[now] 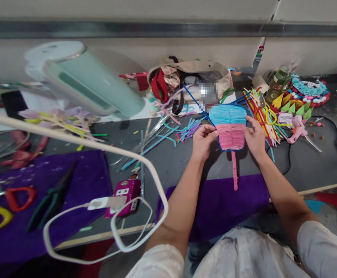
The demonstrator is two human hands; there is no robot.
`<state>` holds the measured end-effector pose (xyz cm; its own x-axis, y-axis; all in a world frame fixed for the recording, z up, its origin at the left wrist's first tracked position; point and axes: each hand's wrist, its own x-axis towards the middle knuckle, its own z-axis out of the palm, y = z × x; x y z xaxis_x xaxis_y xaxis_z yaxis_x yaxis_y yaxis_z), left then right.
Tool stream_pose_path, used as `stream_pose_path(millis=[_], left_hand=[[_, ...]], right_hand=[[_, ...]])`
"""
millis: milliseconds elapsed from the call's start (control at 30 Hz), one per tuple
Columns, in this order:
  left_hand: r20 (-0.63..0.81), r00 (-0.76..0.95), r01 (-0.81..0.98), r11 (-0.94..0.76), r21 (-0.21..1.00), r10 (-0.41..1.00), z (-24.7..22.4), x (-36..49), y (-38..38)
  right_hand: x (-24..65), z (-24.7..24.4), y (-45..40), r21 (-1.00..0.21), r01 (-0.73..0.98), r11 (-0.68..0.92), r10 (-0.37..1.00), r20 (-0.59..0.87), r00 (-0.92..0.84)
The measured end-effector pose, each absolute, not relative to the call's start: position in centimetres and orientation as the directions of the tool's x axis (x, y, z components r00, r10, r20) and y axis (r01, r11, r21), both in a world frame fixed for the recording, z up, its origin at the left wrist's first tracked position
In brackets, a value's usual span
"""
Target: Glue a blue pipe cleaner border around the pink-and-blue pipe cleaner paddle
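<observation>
A flat blue and pink piece (229,125), built of rows of fuzzy stems with a dark blue edge, is held up above the table's front part. A pink twisted stem (234,170) hangs from its lower edge. My left hand (203,141) pinches its left side between thumb and fingers. On the opposite side, my right hand (254,135) grips the edge, thumb near the pink part and a finger by the blue part. Dark blue stems stick out from its top corners.
Loose colored stems (265,116) lie behind on the right, near a pink glue gun (297,129) and a green glass jar (279,83). A fabric basket (223,71) stands at the back. Left are a pink power strip (125,193), a white cable, pliers (52,197) and scissors (20,199).
</observation>
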<state>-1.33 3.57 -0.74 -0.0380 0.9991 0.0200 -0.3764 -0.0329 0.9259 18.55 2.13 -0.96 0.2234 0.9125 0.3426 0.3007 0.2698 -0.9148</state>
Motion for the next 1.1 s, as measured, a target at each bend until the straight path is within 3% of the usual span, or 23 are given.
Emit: stream_pose_path(millis=[167,533,1100], left_hand=[[-0.048,-0.009,-0.374,0.042,0.927,0.999,-0.3,-1.5,3.6],[-0.162,0.006,-0.360,0.153,0.920,0.987,0.4,-1.9,3.5],[-0.179,0.155,-0.426,0.229,0.875,0.972,0.2,-2.8,4.1]], right_hand=[[18.5,-0.8,2.0,-0.883,0.339,0.326,0.869,0.421,0.261],[18.5,-0.5,1.9,-0.864,0.389,0.320,0.869,0.431,0.244],[18.6,-0.1,1.8,-0.811,0.455,0.367,0.827,0.508,0.240]])
